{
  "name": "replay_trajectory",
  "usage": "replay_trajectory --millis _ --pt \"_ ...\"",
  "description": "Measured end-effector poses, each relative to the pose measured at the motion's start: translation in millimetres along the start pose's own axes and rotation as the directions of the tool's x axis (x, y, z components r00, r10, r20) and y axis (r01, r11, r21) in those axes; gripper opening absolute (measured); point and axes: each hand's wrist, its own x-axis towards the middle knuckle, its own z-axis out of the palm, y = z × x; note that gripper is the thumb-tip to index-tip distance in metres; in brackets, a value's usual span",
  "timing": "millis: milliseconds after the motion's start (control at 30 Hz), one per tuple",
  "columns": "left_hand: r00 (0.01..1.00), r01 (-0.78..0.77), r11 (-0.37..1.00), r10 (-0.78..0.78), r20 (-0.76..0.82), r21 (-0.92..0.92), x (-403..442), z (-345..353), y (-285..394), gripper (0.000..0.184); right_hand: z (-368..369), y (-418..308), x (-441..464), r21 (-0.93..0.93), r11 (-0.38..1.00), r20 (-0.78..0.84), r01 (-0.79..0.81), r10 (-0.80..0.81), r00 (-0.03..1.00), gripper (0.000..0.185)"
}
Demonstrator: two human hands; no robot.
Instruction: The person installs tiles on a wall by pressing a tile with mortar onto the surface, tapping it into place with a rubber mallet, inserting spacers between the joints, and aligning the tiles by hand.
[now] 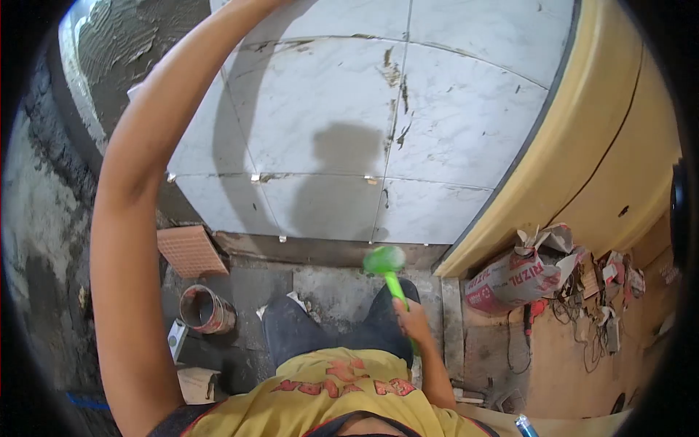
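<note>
White marbled tiles [313,109] cover the wall in front of me, with smears of mortar and small pale spacers [255,178] along the joints. My right hand [412,319] is closed around the green handle of a mallet [384,259], whose head is held low, near the bottom edge of the tiles. The left arm reaches up along the left side of the tiles, and its hand is beyond the top of the view. Wet grey mortar [120,44] shows on the wall at the upper left.
At the lower left are a bucket [207,309], a reddish-brown tile [191,251] and a level [177,339]. A yellow wooden door [582,146] stands at the right. Below it lie a cement bag [510,280], tangled cords and a red tool [536,310].
</note>
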Motion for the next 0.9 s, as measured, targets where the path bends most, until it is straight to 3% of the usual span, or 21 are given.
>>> replay_trajectory --millis 33,100,167,233,267,300,367,400,433,467,500,533,567,600,633,700,733,767,800,867,900 --pt "0.999 -0.008 1.0 0.007 -0.054 -0.003 0.6 8.6 -7.2 0.059 -11.1 -4.3 -8.3 0.082 0.996 -0.029 -0.045 0.048 0.998 0.051" --pt "0.992 0.08 0.996 -0.084 0.096 0.046 -4.9 29.0 -38.7 0.038 -26.7 -6.2 -16.5 0.143 0.984 -0.114 -0.108 0.125 0.986 0.05" --pt "0.965 0.096 0.966 -0.03 0.262 -0.241 -5.9 5.3 -50.4 0.044 -40.4 -2.1 -19.8 0.09 0.983 -0.226 -0.161 0.177 0.958 0.049" --pt "0.998 0.057 0.864 -0.044 0.039 -0.5 -38.7 -33.8 -11.2 0.039 -52.5 49.0 -15.2 0.143 0.976 -0.278 -0.164 0.198 0.94 0.05" --pt "0.953 0.033 0.889 -0.166 -0.253 -0.458 -60.6 -36.7 23.3 0.022 -53.8 64.4 -7.2 0.171 0.972 -0.301 -0.159 0.205 0.931 0.05" --pt "0.945 0.16 0.808 -0.291 -0.148 -0.567 -83.5 -66.6 58.5 0.026 -57.7 48.2 -19.9 0.208 0.965 -0.305 -0.16 0.219 0.927 0.052" --pt "0.903 0.429 0.808 -0.396 0.166 -0.403 -166.4 -94.0 98.8 0.022 -60.4 50.0 -29.8 0.173 0.963 -0.391 -0.204 0.258 0.883 0.051" --pt "0.941 0.291 0.939 -0.246 0.232 -0.184 -226.2 -94.6 121.6 0.013 -62.4 72.3 -24.4 0.158 0.973 -0.388 -0.166 0.216 0.896 0.054" --pt "0.959 0.274 0.84 -0.2 0.201 -0.468 -276.2 -94.7 153.1 0.01 -62.0 89.6 -22.8 0.233 0.96 -0.348 -0.155 0.231 0.908 0.058" --pt "0.855 0.476 0.7 -0.226 0.468 -0.532 -346.6 -86.3 194.8 0.015 -62.8 93.9 -22.8 0.196 0.964 -0.362 -0.18 0.242 0.9 0.06" --pt "0.692 0.599 0.695 -0.198 0.694 -0.398 -398.9 -88.2 231.4 0.017 -60.9 103.5 -19.8 0.23 0.951 -0.358 -0.208 0.281 0.89 0.057" --pt "0.446 0.785 0.559 -0.208 0.87 -0.269 -460.5 -79.4 264.5 0.021 -58.2 114.0 -17.9 0.263 0.933 -0.346 -0.247 0.33 0.878 0.053" --pt "0.462 0.616 0.722 -0.008 0.887 -0.314 -538.3 -68.1 282.4 0.025 -55.4 121.4 -14.9 0.303 0.92 -0.342 -0.247 0.347 0.873 0.053" --pt "0.318 0.356 0.925 0.017 0.948 -0.136 -576.4 -84.1 300.2 0.048 -55.5 128.9 -8.8 0.337 0.908 -0.335 -0.251 0.365 0.869 0.053" --pt "0.199 0.389 0.914 0.042 0.979 -0.118 -614.4 -86.0 310.8 0.05 -55.6 140.4 -4.5 0.372 0.892 -0.331 -0.257 0.386 0.861 0.054" --pt "-0.003 0.636 0.769 0.083 0.997 -0.062 -672.9 -87.0 313.4 0.054 -64.1 183.0 5.8 0.332 0.894 -0.326 -0.301 0.408 0.853 0.052" --pt "0.0 0.685 0.726 0.085 0.996 -0.062 -695.3 -81.6 308.2 0.056 -69.2 192.2 11.5 0.306 0.894 -0.316 -0.327 0.419 0.851 0.053" --pt "-0.28 0.828 0.545 0.197 0.94 0.132 -676.7 -91.0 292.4 0.055 -72.5 186.6 7.4 0.199 0.931 -0.389 -0.307 0.362 0.847 0.052" --pt "-0.151 0.836 0.547 0.174 0.973 0.031 -645.0 -93.5 269.7 0.053 -72.0 155.0 -4.8 0.092 0.952 -0.45 -0.293 0.302 0.84 0.052" --pt "0.0 0.644 0.764 -0.035 0.999 0.026 -630.3 -104.3 260.7 0.047 -82.9 145.8 -4.5 -0.025 0.952 -0.443 -0.307 0.264 0.856 0.055" --pt "-0.027 0.647 0.75 -0.159 0.987 0.139 -614.9 -123.0 238.4 0.042 -82.7 158.3 -3.5 -0.052 0.946 -0.418 -0.32 0.27 0.867 0.056"
